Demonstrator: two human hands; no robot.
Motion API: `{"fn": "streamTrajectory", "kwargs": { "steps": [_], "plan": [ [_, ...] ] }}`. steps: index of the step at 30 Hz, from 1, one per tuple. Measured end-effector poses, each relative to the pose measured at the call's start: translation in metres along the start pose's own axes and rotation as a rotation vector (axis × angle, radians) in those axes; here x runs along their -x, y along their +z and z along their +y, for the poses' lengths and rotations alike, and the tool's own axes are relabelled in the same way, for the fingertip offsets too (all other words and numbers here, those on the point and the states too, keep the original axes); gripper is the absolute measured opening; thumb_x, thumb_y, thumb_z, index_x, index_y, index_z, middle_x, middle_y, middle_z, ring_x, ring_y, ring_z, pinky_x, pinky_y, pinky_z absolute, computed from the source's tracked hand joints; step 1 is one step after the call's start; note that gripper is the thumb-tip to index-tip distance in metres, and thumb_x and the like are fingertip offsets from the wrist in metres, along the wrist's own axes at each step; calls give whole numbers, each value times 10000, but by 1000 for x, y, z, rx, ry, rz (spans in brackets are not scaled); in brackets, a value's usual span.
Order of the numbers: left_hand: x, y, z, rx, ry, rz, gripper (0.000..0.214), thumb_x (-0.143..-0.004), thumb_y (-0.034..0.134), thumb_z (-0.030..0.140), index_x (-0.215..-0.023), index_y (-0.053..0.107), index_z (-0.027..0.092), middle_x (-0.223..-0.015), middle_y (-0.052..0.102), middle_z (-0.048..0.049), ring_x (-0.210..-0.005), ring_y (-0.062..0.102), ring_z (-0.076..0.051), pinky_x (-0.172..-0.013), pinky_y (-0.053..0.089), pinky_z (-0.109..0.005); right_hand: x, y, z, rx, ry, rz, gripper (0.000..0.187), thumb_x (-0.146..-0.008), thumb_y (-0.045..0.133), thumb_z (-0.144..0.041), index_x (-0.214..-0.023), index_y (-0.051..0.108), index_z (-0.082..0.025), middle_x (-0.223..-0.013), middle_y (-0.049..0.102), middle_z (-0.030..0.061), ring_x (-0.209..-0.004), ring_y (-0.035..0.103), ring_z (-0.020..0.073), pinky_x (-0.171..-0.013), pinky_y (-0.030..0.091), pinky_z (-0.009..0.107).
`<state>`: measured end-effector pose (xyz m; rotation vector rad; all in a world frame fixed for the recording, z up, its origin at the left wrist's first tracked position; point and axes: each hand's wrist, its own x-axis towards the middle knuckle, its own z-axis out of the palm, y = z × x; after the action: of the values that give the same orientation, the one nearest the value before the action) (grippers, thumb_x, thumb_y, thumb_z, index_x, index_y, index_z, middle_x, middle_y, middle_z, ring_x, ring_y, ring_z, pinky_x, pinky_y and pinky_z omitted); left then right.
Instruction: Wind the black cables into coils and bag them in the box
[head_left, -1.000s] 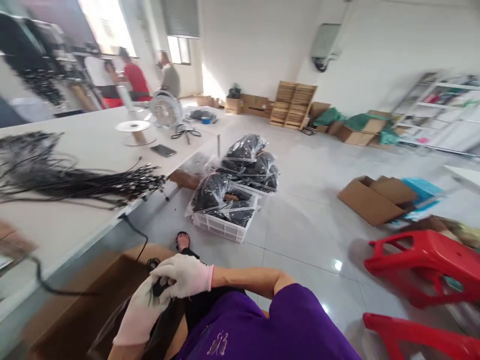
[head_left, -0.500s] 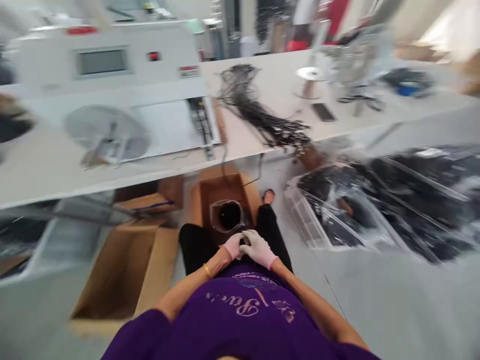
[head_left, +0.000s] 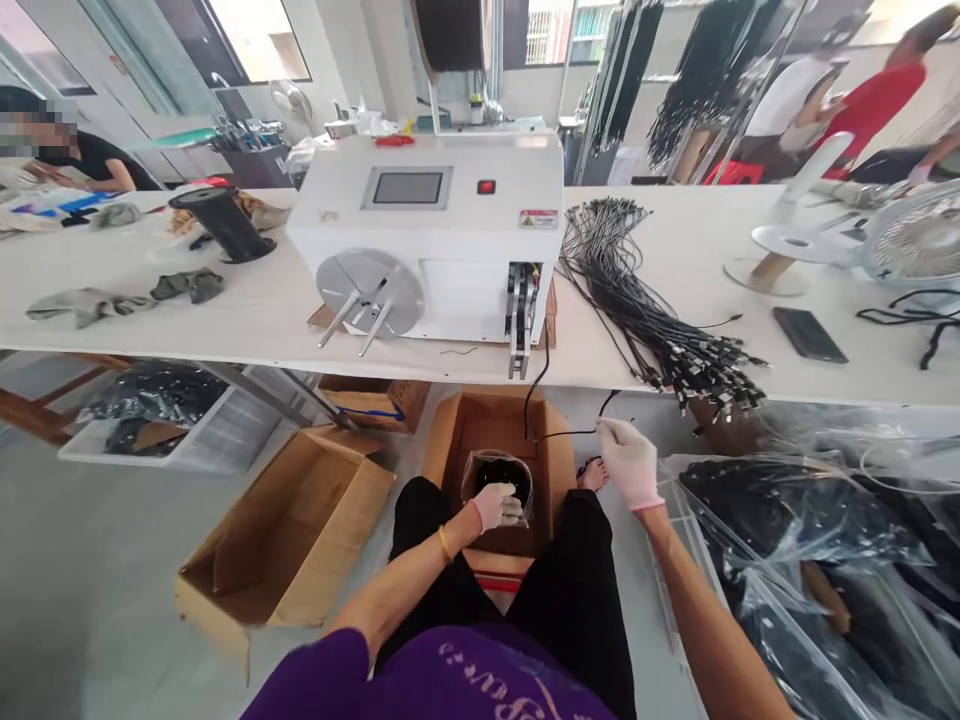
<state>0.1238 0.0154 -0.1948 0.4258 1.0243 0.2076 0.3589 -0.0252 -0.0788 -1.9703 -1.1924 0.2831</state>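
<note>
My left hand (head_left: 498, 507), in a white glove with a pink cuff, is over the near side of a clear plastic bag (head_left: 529, 500) with black contents. Its fingers are slightly apart, and no held thing shows in it. The bag sits inside an open cardboard box (head_left: 442, 440) between my knees. My right hand (head_left: 631, 464), gloved alike, is raised to the right of the box, below the table edge. Its fingers are closed, and anything in them is hidden. A black cord (head_left: 562, 433) passes close by its fingertips.
On the white table (head_left: 465, 362) stand a winding machine (head_left: 465, 235), a bundle of black cables (head_left: 637, 290), a phone (head_left: 810, 334) and a fan (head_left: 915, 240). An open carton (head_left: 292, 520) lies left, bagged goods (head_left: 810, 510) right. Co-workers are beyond the table.
My hands were together at my waist. They have parted: the left has moved forward over the bag, the right forward and to the right. The view has tilted up and turned left.
</note>
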Motion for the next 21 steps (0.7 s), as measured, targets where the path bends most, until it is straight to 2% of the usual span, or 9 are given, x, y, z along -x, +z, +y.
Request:
{"fn": "streamTrajectory", "kwargs": {
  "steps": [3, 6, 8, 10, 12, 14, 16, 18, 21],
  "plan": [
    [13, 4, -3, -21, 5, -50, 360, -889, 553, 366, -1167, 547, 138, -1142, 578, -94, -984, 592, -192, -838, 514, -394, -72, -24, -8, 286, -28, 111, 383, -887, 430, -388, -1035, 707, -169, -1074, 689, 141, -987, 630, 251, -853, 449, 323],
    [22, 6, -2, -31, 33, -96, 359, -892, 554, 353, -1200, 544, 168, -1199, 563, -91, -1040, 577, -202, -864, 511, -402, -132, -39, -16, 529, 105, -49, 360, -841, 504, -353, -1011, 713, -114, -1065, 667, 206, -970, 637, 293, -804, 453, 357],
    [24, 11, 4, -35, 56, -123, 357, -893, 553, 352, -1202, 544, 172, -1203, 561, -89, -1045, 575, -201, -866, 511, -400, -155, -43, -23, 596, 190, -147, 321, -790, 553, -285, -959, 720, -68, -1028, 664, 246, -968, 639, 323, -783, 455, 375],
    [23, 21, 15, -39, 80, -147, 365, -889, 556, 365, -1187, 548, 155, -1169, 574, -91, -1014, 587, -197, -852, 513, -396, -158, -42, -33, 589, 199, -183, 283, -764, 555, -230, -895, 725, -47, -962, 675, 256, -928, 650, 323, -752, 457, 368],
    [22, 39, 32, -50, 113, -132, 379, -852, 598, 387, -1121, 566, 122, -1051, 612, -100, -924, 617, -201, -815, 507, -387, -138, -36, -43, 533, 144, -223, 262, -774, 537, -245, -810, 729, -70, -837, 698, 208, -822, 665, 280, -692, 460, 329],
    [23, 60, 49, -26, 187, -159, 395, -806, 637, 412, -1060, 574, 116, -930, 635, -96, -843, 638, -206, -788, 488, -370, -98, -23, -52, 457, 56, -294, 282, -802, 515, -302, -748, 723, -119, -721, 701, 130, -708, 656, 220, -618, 453, 277],
    [25, 81, 61, 33, 246, -310, 392, -809, 607, 455, -1025, 575, 129, -873, 641, -87, -805, 639, -203, -772, 478, -369, -46, -7, -59, 383, -48, -364, 301, -833, 483, -332, -748, 713, -158, -699, 702, 76, -662, 639, 181, -570, 443, 243],
    [28, 94, 65, 73, 258, -464, 338, -839, 554, 454, -947, 581, 135, -790, 628, -60, -720, 618, -175, -709, 482, -342, 3, 3, -63, 349, -134, -405, 298, -849, 464, -322, -750, 703, -175, -740, 708, 74, -667, 630, 180, -566, 438, 253],
    [36, 93, 53, 80, 234, -478, 198, -839, 555, 332, -804, 565, 138, -611, 541, 1, -509, 509, -102, -529, 418, -233, 47, -4, -73, 329, -234, -464, 246, -833, 504, -297, -708, 691, -198, -807, 707, 80, -718, 625, 200, -631, 446, 287]
  ]
}}
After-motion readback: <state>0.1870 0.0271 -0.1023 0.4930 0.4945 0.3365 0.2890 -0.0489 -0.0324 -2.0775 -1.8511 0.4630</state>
